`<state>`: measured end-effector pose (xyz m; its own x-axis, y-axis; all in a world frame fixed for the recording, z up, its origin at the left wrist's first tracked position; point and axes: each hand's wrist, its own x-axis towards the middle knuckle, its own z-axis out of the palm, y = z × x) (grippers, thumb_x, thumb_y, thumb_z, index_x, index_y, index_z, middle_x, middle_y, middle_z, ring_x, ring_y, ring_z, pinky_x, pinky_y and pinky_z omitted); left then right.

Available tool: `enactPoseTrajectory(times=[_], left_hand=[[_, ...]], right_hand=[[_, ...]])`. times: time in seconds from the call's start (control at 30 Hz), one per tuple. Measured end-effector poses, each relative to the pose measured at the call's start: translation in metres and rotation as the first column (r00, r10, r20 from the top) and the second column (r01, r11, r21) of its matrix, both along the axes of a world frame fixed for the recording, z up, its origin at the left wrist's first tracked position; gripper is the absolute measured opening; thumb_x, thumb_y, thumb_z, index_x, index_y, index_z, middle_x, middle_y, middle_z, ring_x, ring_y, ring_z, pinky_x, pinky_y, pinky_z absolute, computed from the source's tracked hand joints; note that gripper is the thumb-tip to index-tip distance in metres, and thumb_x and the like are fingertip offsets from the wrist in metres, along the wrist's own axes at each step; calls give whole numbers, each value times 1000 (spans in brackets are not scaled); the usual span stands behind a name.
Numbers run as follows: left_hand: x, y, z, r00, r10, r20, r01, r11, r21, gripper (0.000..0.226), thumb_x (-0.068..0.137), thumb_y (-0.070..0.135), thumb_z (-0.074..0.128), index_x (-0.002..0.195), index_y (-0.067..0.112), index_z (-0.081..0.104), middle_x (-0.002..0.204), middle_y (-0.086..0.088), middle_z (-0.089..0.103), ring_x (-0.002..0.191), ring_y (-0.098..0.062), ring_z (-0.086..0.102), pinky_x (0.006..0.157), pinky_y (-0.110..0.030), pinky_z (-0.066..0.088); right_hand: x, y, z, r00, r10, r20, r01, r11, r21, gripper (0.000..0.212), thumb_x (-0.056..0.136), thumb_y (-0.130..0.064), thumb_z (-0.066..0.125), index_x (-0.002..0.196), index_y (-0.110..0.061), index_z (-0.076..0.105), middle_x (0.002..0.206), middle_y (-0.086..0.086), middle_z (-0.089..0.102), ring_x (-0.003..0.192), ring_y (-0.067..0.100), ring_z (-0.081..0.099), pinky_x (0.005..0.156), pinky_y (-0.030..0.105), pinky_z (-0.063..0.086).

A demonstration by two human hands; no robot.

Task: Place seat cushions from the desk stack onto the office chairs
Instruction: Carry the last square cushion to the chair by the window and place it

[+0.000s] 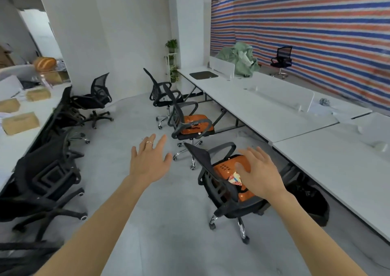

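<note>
1. Two orange cushions lie on seats: one [222, 168] on the nearest chair [211, 170], one [196, 124] on the next chair [179, 111], beside the white table [316, 149].
2. The far chair [160, 90] and left chairs [48, 170] look bare; no stack in view.
3. The left hand [149, 157] reaches forward and the right hand [259, 172] is over the near cushion. The fingers [162, 143] of both are spread wide, holding nothing.
</note>
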<state>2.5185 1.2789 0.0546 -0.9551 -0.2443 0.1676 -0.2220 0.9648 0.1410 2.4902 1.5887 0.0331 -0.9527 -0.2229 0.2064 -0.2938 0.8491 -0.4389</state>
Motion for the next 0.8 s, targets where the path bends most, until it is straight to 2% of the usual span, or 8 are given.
enactPoseTrajectory(times=[0.2,0.4,0.53,0.63,0.8], left_hand=[[-122,-73,-5,999,36,-13,-37,998,-45,65,101,52,33,159,36,10,167,-3,13,154,-24,5,121,-54,11],[-218,-145,-27,994,103,31,-104,994,28,65,101,51,35,159,36,9,167,-2,12,154,-24,5,122,-54,9],[-287,-197,-50,991,116,60,-120,991,56,65,101,50,36,159,35,10,167,-2,12,154,-24,5,122,-54,8],[-341,-237,-67,989,124,85,-129,989,66,66,101,50,36,159,36,9,167,-3,13,154,-24,5,122,-53,10],[-440,-314,-87,988,83,132,-94,992,82,66,101,50,37,159,36,9,167,-3,14,154,-24,6,122,-52,10]], right_hand=[[-143,-71,-15,997,52,56,-50,998,-27,52,100,-48,45,151,-35,38,160,-4,35,153,24,14,122,49,22],[-266,-157,-24,988,121,99,-124,992,17,52,101,-45,48,150,-32,41,159,-1,38,152,26,19,122,51,23],[-344,-216,-39,978,158,136,-165,985,42,53,101,-45,46,151,-32,39,161,0,35,153,25,16,123,47,18],[-401,-260,-51,972,175,160,-187,980,64,53,101,-46,44,151,-33,38,161,-1,34,153,25,15,123,50,19],[-497,-335,-60,970,127,207,-147,986,83,53,101,-49,44,152,-36,36,163,-2,30,154,24,10,123,50,16]])
